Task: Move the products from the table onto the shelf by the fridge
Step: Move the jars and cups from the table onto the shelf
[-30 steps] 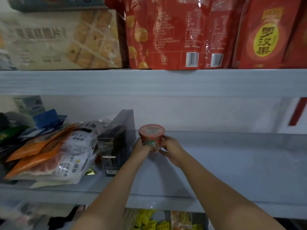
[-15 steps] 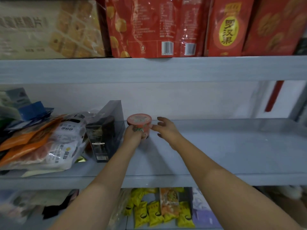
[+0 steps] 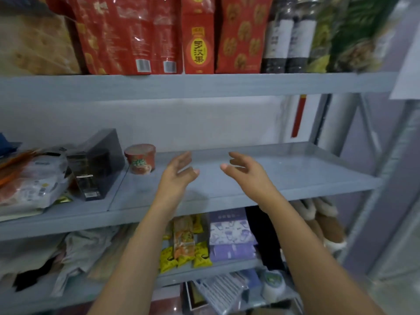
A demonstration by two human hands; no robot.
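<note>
Grey metal shelf fills the view, with two bare forearms reaching up toward it from the bottom edge. Behind the arms, one board below the red snack cup and to its right, sit yellow packets. The left hand hovers just right of the cup without touching it, its grip apart, fingers loosely spread and holding nothing. The right hand hangs further right of the cup, its grip likewise apart. The cup stands upright on the middle board, close to the back wall. Touching or just left of the cup is a black box, and left of that lies a heap of white and orange bags. Above the cup, red pouches stand on the top board.
</note>
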